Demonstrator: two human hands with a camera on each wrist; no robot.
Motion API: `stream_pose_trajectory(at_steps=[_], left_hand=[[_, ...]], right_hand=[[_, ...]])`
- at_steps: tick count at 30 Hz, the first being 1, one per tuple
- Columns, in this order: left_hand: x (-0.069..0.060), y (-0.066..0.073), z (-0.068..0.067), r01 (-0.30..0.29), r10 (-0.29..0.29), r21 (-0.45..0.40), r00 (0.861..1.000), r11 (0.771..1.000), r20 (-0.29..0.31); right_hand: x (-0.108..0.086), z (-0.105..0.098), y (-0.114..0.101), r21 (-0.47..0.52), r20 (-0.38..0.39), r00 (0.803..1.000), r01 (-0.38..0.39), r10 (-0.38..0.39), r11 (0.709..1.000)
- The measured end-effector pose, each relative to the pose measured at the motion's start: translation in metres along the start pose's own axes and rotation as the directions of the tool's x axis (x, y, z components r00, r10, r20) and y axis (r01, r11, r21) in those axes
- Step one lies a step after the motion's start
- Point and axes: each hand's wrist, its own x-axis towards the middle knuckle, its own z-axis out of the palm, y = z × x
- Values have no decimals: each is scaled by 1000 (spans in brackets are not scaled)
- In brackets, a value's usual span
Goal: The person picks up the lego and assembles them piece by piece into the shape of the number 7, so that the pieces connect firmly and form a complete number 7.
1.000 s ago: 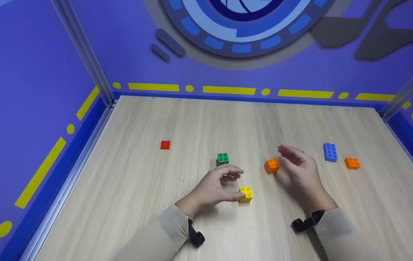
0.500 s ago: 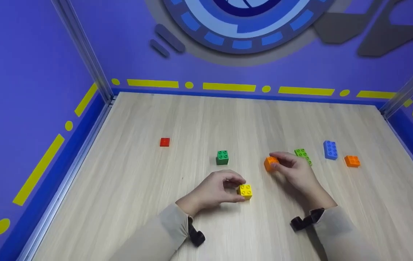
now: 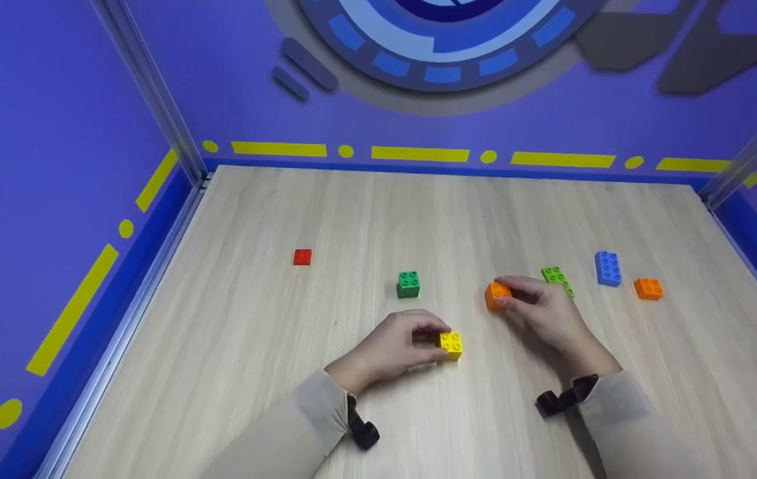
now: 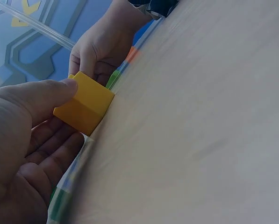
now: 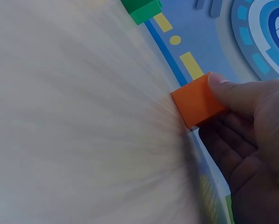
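right fingers closed in | orange brick clamped between | left fingers pinch yellow brick

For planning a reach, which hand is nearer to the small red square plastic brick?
Left. In the head view, the left hand is below and right of the red brick; the right hand is farther right, holding an orange cube-like plastic brick.

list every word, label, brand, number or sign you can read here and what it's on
None can be read in any view.
Held yellow brick, held orange brick: no lettering shows; any marks on their studs are too small to read.
Red brick, green brick, lime brick, blue brick, unheld orange brick: likewise too small.
Back wall: yellow bars, dots, round graphic; no letters.
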Motion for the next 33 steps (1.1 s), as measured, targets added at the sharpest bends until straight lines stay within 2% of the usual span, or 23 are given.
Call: stream_pose_trajectory(at_steps=[6,15,20,28,33], left_hand=[[-1,0,-2,-14,14,20,1000,1000,17],[0,2,-7,-69,63,144,997,987,41],[0,3,-7,-65,58,150,997,986,52],[1,2,-7,-62,54,149,997,987,56],[1,2,-7,-48,42,123,998,991,54]], right_hand=[[-1,1,2,-29,-19,999,45,-46,999],[-6,9,-5,83,-65,996,68,-63,994],[-7,12,-8,152,-70,992,114,-104,982],[-10,16,-13,258,-51,980,197,-191,946],[-16,22,-18,276,-46,964,265,-263,924]])
